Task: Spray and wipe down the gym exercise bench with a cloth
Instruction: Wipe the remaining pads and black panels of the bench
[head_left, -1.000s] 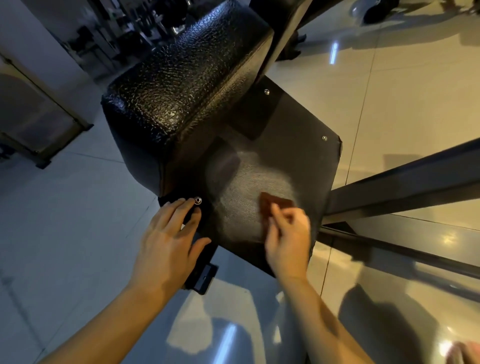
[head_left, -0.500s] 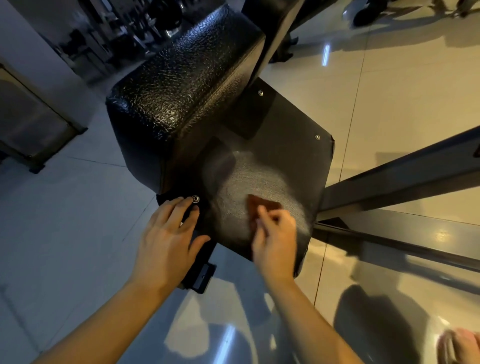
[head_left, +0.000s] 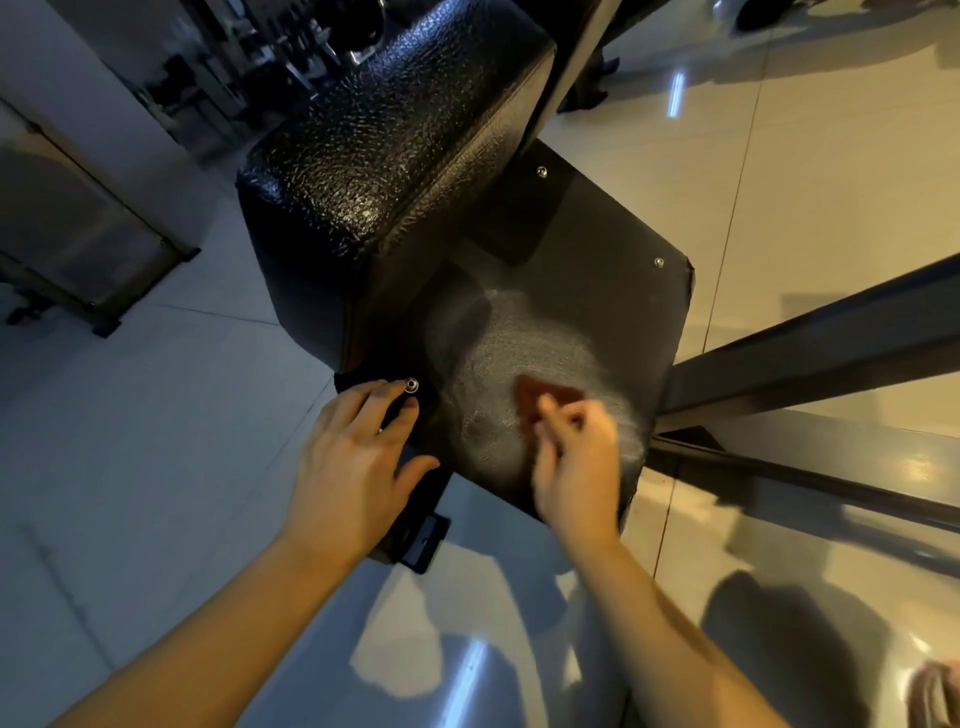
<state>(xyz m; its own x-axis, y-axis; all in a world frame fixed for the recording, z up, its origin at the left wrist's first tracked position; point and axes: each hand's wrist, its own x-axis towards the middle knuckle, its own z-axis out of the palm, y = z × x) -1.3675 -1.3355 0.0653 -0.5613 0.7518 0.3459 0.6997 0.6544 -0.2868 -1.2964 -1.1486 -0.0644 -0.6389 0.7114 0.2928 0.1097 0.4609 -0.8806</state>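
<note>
Our right hand (head_left: 576, 467) pinches the small reddish-brown cloth (head_left: 535, 395) on the black textured-vinyl bench (head_left: 384, 135), pad running toward one o'clock; our left hand (head_left: 353, 467) lies flat, fingers straight, at the cloth's nine o'clock.

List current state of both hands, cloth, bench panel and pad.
left hand: open, flat on the panel's near corner.
right hand: pinches the cloth, motion-blurred.
cloth: bunched, pressed on the panel.
bench panel: hazy smear around the cloth.
pad: glossy, no smear visible.
</note>
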